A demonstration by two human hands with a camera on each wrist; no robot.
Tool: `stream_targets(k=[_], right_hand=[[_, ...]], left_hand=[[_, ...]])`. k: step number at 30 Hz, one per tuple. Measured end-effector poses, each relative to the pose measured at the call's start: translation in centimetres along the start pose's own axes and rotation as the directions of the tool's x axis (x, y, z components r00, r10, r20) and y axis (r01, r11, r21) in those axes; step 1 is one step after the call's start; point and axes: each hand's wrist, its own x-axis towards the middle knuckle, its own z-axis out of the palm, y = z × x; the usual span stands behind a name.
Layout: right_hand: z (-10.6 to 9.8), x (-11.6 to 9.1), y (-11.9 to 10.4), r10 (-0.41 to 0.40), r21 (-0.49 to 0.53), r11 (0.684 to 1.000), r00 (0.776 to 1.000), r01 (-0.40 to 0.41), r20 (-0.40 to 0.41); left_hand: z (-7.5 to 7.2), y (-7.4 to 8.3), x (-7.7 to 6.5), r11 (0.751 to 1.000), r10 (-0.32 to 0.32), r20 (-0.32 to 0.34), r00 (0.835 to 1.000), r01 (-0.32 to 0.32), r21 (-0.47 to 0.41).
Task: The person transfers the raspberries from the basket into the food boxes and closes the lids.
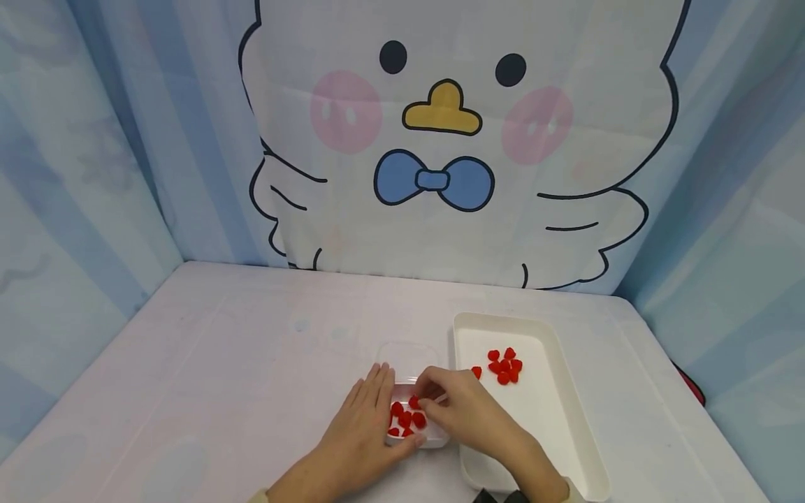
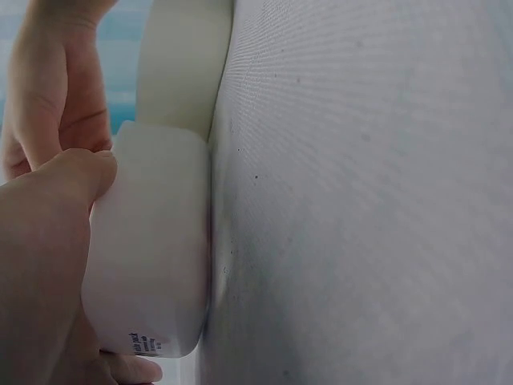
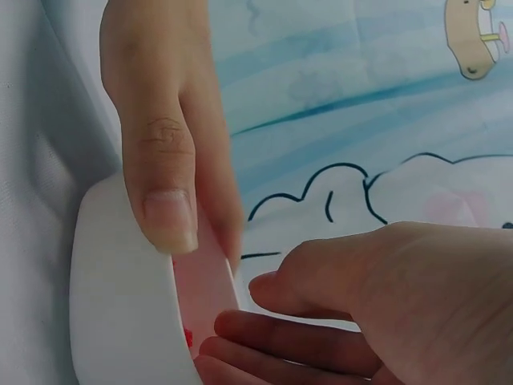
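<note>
A white plastic box (image 1: 434, 441) on the table holds several small red berry-shaped pieces (image 1: 405, 418). My left hand (image 1: 358, 423) rests along its left wall with straight fingers; its thumb (image 2: 100, 170) presses at the near rim. Over the box's right side is my right hand (image 1: 468, 405), fingers loosely bent. Its thumb and index fingertips stand apart in the right wrist view, nothing visible between them. One red piece (image 1: 414, 402) lies right by those fingertips. To the right, a white tray (image 1: 547, 419) carries another group of red pieces (image 1: 505, 365).
A clear lid (image 1: 409, 355) extends behind the box. At the bottom edge sits a black object (image 1: 497, 497) near the right forearm. Printed curtains (image 1: 440, 230) close off the table's back and both sides. A red-and-black item (image 1: 690, 384) pokes out at the right edge.
</note>
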Motion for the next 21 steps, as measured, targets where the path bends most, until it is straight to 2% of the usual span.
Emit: stream_targets(k=[7,21], right_hand=[[-0.9,0.0,0.5,-0.013,-0.014,1.000,0.997,0.012,-0.082],[-3.1,-0.5,1.7,0.053,0.050,0.998,0.978,-0.044,-0.200]], left_hand=[[0.2,-0.1,-0.1,1.000,0.014,-0.020,1.000,-0.014,0.013],[0.1,-0.1,-0.1,1.000,-0.005,-0.013,1.000,0.005,-0.002]])
